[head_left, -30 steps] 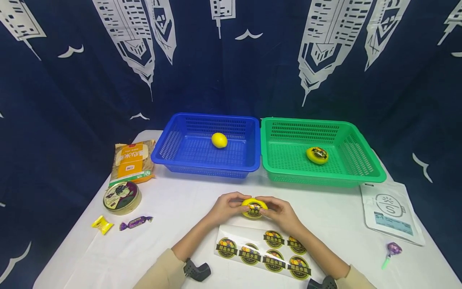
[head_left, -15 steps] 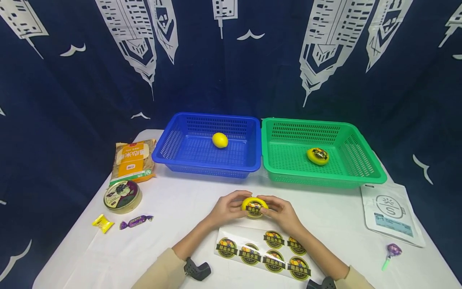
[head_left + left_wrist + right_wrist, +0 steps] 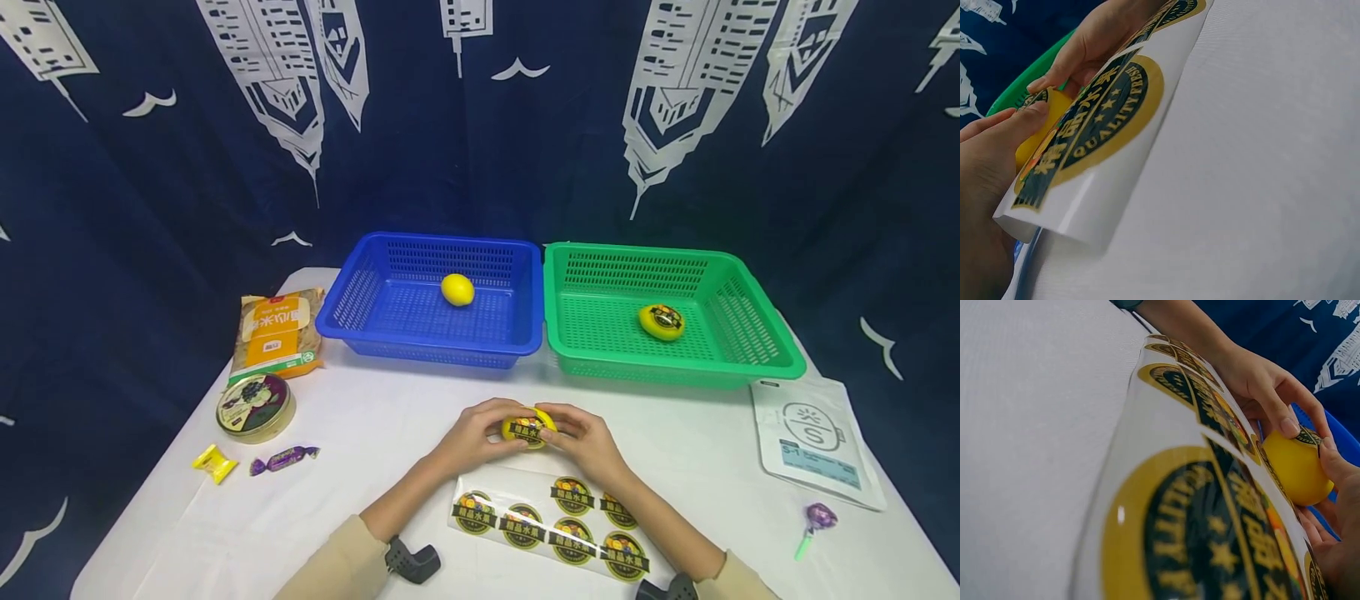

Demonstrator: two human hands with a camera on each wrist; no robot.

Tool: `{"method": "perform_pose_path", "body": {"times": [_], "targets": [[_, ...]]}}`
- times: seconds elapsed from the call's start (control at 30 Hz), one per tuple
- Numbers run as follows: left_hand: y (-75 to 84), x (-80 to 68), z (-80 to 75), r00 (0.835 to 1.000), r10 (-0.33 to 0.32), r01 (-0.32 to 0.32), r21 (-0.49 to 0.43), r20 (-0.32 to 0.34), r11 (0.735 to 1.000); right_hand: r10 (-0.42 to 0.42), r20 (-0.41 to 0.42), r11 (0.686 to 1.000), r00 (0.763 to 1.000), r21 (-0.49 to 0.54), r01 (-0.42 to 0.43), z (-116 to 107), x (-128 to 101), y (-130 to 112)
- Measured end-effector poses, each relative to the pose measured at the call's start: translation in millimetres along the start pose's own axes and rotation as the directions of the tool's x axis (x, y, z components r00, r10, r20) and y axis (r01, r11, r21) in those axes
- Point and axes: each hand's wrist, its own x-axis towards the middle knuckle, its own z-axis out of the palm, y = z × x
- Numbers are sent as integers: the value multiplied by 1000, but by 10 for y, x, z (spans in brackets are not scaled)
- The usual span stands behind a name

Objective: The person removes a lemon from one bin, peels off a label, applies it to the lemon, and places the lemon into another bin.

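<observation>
A yellow lemon (image 3: pixel 517 430) with a round black-and-gold sticker (image 3: pixel 531 431) on its near face is held between both hands. My left hand (image 3: pixel 480 435) grips it from the left, fingers over its upper side and thumb low at the front. From the right, my right hand (image 3: pixel 581 435) holds it with its thumb at the sticker's edge. The right wrist view shows both thumbs at the sticker on the lemon (image 3: pixel 1300 465). Just in front of the hands lies a glossy sheet of matching stickers (image 3: pixel 525 546), partly covered by the right forearm.
Behind stand a blue basket (image 3: pixel 427 348) with a plain lemon (image 3: pixel 457 290) and a green basket (image 3: pixel 675 372) with a stickered lemon (image 3: pixel 662 322). At left are a food packet (image 3: pixel 276 333), round tin (image 3: pixel 256 407) and wrapped candies (image 3: pixel 284 459). A white pouch (image 3: pixel 817 442) and lollipop (image 3: pixel 819 517) lie right.
My left fingers have slid further over the top of the lemon, and the left thumb has shifted at its near side. The right hand stays almost still.
</observation>
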Motion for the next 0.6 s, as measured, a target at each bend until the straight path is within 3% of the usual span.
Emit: {"method": "perform_pose_path", "body": {"times": [0.3, 0.5, 0.6], "targets": [[-2, 7, 13, 1000, -8, 9, -66, 5, 998, 79, 31, 997, 996, -9, -78, -67, -1, -16], [-6, -9, 1, 1000, -15, 15, -71, 2, 997, 76, 123, 997, 990, -44, -71, -139, 19, -17], [-3, -16, 5, 1000, -23, 23, -72, 0, 997, 67, 151, 992, 986, -119, -49, -186, 11, -60]]}}
